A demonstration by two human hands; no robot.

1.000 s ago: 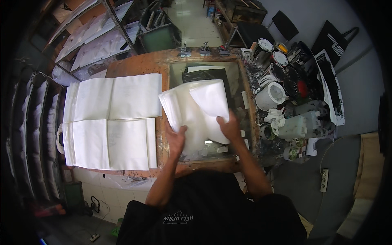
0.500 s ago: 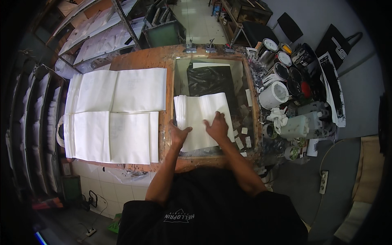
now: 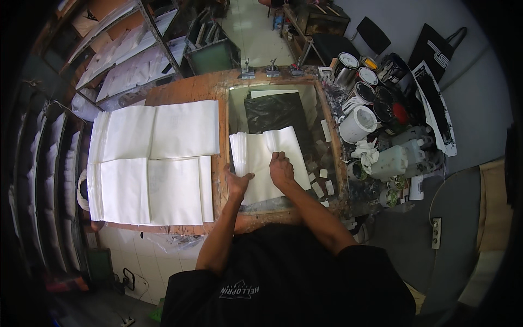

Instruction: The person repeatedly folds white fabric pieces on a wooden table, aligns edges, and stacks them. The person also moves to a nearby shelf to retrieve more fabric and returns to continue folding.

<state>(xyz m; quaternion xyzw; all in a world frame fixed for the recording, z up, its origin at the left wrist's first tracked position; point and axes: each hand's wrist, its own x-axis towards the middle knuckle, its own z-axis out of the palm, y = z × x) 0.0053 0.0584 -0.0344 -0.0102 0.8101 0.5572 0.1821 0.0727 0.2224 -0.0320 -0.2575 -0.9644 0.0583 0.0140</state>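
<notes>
A stack of white, cloth-like folded sheets (image 3: 256, 177) lies on a framed glass panel (image 3: 239, 101) in front of me, its layered folds along the left side. My left hand (image 3: 237, 184) rests at that left edge, thumb spread over the top sheet and fingers down along the side. Over the middle of the stack, my right hand (image 3: 282, 172) is closed with its fingers curled. It bunches the top sheet beside a raised crease, though its fingertips are partly hidden. Behind the stack lies a black plastic sheet (image 3: 275, 113) on the glass.
Two larger piles of white sheets, a far one (image 3: 185, 128) and a near one (image 3: 177, 191), cover the wooden table (image 3: 169, 92) on the left. Metal hinge clamps (image 3: 272, 70) stand at the back edge. Paint cans (image 3: 357, 124) and plastic jugs (image 3: 389, 162) crowd the right side.
My right hand has gone from spread fingers to curled ones, staying over the stack. My left hand keeps its place at the edge. The whole view has shifted slightly.
</notes>
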